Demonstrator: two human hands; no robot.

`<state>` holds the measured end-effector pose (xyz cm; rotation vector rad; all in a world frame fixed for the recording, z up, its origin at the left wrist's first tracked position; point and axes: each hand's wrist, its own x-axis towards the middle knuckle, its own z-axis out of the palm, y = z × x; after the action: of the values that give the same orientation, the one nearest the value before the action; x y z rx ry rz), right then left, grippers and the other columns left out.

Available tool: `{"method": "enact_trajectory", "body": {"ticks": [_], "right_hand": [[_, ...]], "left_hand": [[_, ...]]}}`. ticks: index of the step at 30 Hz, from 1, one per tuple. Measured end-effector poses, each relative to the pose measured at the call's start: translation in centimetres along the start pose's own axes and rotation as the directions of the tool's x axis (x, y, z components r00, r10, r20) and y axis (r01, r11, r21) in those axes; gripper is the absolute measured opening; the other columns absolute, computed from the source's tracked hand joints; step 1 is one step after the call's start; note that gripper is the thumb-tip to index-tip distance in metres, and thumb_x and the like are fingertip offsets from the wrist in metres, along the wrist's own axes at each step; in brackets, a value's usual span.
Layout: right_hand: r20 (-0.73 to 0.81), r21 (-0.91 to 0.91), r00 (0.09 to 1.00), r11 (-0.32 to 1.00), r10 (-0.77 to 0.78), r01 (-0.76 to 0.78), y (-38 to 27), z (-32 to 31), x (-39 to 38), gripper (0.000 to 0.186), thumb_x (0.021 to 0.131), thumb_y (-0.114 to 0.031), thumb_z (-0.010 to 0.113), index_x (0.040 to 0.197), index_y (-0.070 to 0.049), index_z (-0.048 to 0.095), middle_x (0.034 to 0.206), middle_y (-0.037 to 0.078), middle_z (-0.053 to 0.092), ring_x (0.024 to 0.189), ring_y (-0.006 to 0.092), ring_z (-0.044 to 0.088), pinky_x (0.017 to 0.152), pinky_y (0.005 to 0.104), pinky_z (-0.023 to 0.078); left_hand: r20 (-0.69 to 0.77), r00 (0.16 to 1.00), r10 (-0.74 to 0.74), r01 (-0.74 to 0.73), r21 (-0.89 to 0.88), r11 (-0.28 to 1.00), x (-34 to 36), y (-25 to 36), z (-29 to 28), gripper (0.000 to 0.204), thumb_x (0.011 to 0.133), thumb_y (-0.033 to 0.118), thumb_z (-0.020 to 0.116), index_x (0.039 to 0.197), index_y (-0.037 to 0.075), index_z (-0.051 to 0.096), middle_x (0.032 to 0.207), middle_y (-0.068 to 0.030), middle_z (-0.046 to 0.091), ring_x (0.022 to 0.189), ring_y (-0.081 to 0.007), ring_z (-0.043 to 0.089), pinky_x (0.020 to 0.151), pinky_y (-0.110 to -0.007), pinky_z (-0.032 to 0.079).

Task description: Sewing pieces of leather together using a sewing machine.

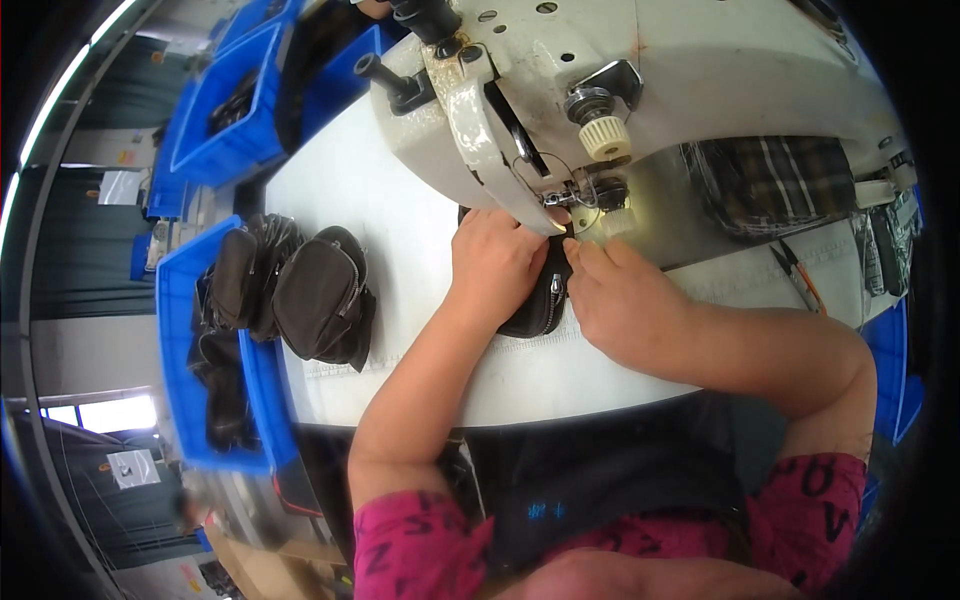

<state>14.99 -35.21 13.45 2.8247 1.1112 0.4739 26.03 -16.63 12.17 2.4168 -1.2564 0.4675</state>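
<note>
A small dark zippered pouch (pixel 538 315) lies on the white table under the head of a sewing machine (pixel 425 140). Its silver zipper pull faces me. My left hand (pixel 492 265) presses on the pouch's left side, fingers curled together close to the presser foot. From the right, my right hand (pixel 622 300) pinches the pouch's edge between thumb and fingers, just in front of the needle area. The lit needle area (pixel 560 222) is partly hidden behind the machine's cover and my fingertips.
Dark finished-looking pouches (pixel 322 295) stand at the table's left, beside a blue bin (pixel 262 420) holding more. Another blue bin (pixel 230 140) is farther back. Thread snips (pixel 803 278) with orange on them lie at right, near a plastic-wrapped plaid bundle (pixel 780 185).
</note>
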Motion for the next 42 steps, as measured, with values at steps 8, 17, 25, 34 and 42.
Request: {"method": "enact_trajectory", "body": {"ticks": [8,17,25,34,42], "right_hand": [[0.103,0.123,0.995,0.992,0.003,-0.015,0.3,-0.5,0.1,0.03,0.075,-0.016,0.064,0.092,0.006,0.075,0.114,0.026,0.073,0.102,0.028,0.06,0.084,0.0361,0.046],[0.26,0.13,0.966,0.991,-0.003,-0.032,1.3,-1.5,0.1,0.029,0.081,-0.015,0.062,0.099,0.004,0.075,0.126,0.025,0.07,0.105,0.0258,0.062,0.086,0.0368,0.048],[0.113,0.071,0.993,0.996,0.046,-0.055,1.5,-0.4,-0.1,0.014,0.076,-0.017,0.07,0.084,-0.01,0.079,0.085,0.001,0.07,0.099,0.021,0.059,0.075,0.0341,0.045],[-0.008,0.191,0.985,0.968,0.17,-0.165,1.9,1.0,-0.5,0.014,0.076,-0.015,0.07,0.086,-0.007,0.077,0.088,0.005,0.069,0.094,0.0231,0.064,0.077,0.0377,0.049],[0.061,0.234,0.987,0.959,0.15,-0.161,1.9,-1.0,0.5,0.021,0.086,-0.027,0.073,0.093,-0.007,0.076,0.085,0.005,0.069,0.084,0.0237,0.065,0.072,0.0386,0.049]], "left_hand": [[-0.03,0.992,-0.125,0.127,0.091,0.988,-0.2,1.8,-0.2,0.025,0.079,0.007,0.076,0.101,0.02,0.075,0.095,-0.0015,0.068,0.085,-0.0257,0.068,0.064,-0.039,0.055],[-0.045,0.994,-0.098,0.103,0.138,0.985,-0.1,2.7,-0.2,0.024,0.078,0.005,0.075,0.1,0.016,0.074,0.094,-0.001,0.066,0.085,-0.0237,0.068,0.061,-0.037,0.055],[0.013,0.993,-0.114,0.112,0.109,0.988,-0.4,1.9,-0.3,0.025,0.076,0.003,0.075,0.098,0.014,0.072,0.099,-0.0009,0.067,0.09,-0.0228,0.069,0.065,-0.036,0.056],[0.199,0.968,-0.152,0.196,-0.226,0.954,-0.4,2.8,-3.7,0.059,0.076,0.041,0.088,0.124,0.013,0.069,0.125,-0.0131,0.065,0.109,-0.0378,0.065,0.091,-0.044,0.055],[0.521,0.818,-0.243,0.521,-0.493,0.697,-0.8,1.5,-5.9,0.061,0.085,0.009,0.07,0.143,0.001,0.052,0.129,-0.0157,0.067,0.123,-0.029,0.064,0.108,-0.039,0.048]]}}
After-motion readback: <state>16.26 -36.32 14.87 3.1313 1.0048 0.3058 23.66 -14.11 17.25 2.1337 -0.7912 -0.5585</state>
